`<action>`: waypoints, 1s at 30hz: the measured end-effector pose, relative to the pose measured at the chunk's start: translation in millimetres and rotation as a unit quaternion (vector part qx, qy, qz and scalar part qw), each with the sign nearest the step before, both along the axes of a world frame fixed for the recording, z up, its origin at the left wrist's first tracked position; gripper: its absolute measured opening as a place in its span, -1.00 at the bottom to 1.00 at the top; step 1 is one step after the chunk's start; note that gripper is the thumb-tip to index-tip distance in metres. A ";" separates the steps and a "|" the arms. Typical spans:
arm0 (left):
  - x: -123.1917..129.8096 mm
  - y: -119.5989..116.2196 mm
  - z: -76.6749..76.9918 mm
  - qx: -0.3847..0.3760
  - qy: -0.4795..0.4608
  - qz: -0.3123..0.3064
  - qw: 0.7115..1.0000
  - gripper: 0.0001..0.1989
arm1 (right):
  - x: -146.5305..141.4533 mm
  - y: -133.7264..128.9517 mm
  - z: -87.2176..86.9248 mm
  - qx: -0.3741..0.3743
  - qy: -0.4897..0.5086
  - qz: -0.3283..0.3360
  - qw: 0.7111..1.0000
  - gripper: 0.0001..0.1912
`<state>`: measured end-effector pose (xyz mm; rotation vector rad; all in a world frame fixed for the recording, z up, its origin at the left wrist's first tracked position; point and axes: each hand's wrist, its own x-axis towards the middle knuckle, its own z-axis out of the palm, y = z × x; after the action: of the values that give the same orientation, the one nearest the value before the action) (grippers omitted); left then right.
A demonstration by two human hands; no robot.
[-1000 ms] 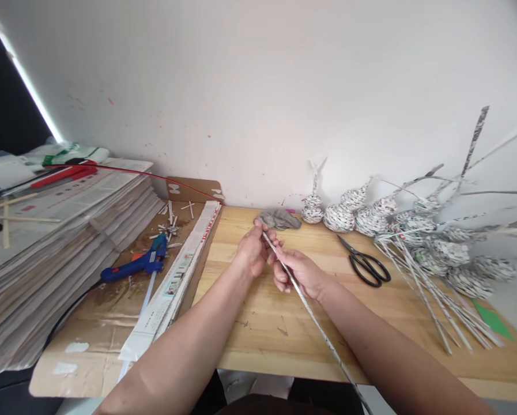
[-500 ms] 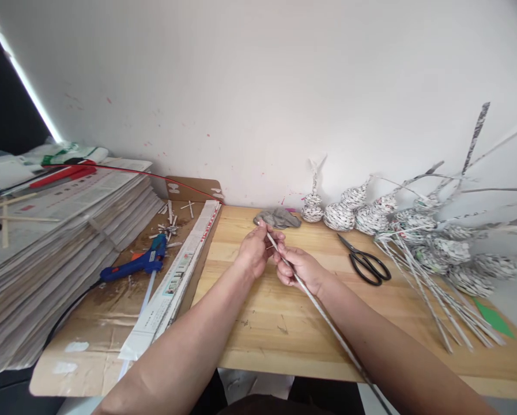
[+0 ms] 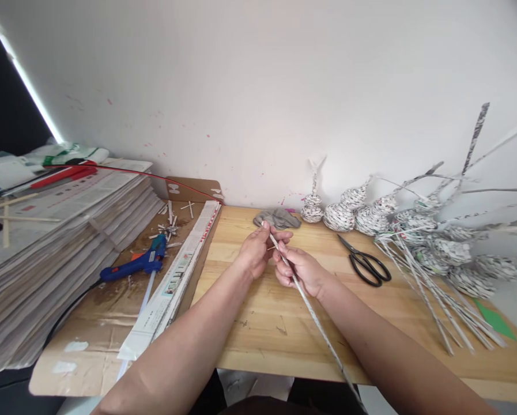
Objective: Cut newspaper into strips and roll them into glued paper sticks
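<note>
My left hand (image 3: 255, 249) pinches the upper end of a long, thin rolled paper stick (image 3: 312, 314), a little in front of a grey cloth (image 3: 279, 218). Just to the right, my right hand (image 3: 299, 267) is closed round the same stick below its tip. From there the stick slants down to the right, over the table's front edge and between my forearms. Both hands are above the wooden table (image 3: 258, 334), close together.
Black scissors (image 3: 366, 265), woven paper gourd shapes (image 3: 339, 215) and a bundle of paper sticks (image 3: 435, 300) lie to the right. At left are a blue glue gun (image 3: 135, 264) on cardboard (image 3: 89, 334), folded newspaper strips (image 3: 176, 282) and a tall newspaper stack (image 3: 68, 248).
The lower part of the stick has swung left, away from my right forearm. The fingers of my left hand have shifted slightly and spread a bit at the tip.
</note>
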<state>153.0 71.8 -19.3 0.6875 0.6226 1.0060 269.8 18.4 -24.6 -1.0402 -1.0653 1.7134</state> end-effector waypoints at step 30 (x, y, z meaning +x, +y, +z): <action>-2.1 0.6 0.8 0.023 0.006 -0.021 0.999 -0.71 | 1.6 1.4 1.0 0.076 -0.137 -0.073 0.985 -0.51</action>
<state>150.9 72.4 -18.6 0.7451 0.5946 0.9812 271.4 19.7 -23.6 -1.2469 -1.2389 1.3752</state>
